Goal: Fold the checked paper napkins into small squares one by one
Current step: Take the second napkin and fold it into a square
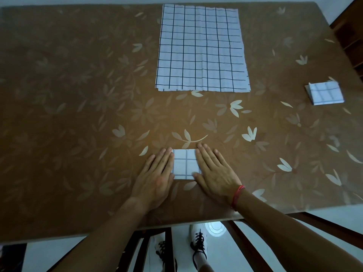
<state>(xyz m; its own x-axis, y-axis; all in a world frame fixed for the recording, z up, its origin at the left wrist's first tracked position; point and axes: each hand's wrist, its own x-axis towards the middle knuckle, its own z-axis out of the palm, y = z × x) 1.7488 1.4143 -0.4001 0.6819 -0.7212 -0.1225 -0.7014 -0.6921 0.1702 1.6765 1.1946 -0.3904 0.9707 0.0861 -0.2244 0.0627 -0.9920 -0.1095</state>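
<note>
A small folded checked napkin (184,164) lies flat near the table's front edge. My left hand (157,174) rests palm down on the table with its fingers along the napkin's left edge. My right hand (214,171) lies flat on the other side, fingers and thumb overlapping the napkin's right edge. Neither hand grips anything. A stack of unfolded checked napkins (202,50) lies spread out at the far middle of the table. A pile of folded small squares (325,93) sits at the right.
The brown table (78,114) has a glossy leaf pattern. Its front edge runs just behind my wrists, with chair rails (169,250) and my shoes (199,244) below. Dark wooden furniture (351,32) stands past the far right corner.
</note>
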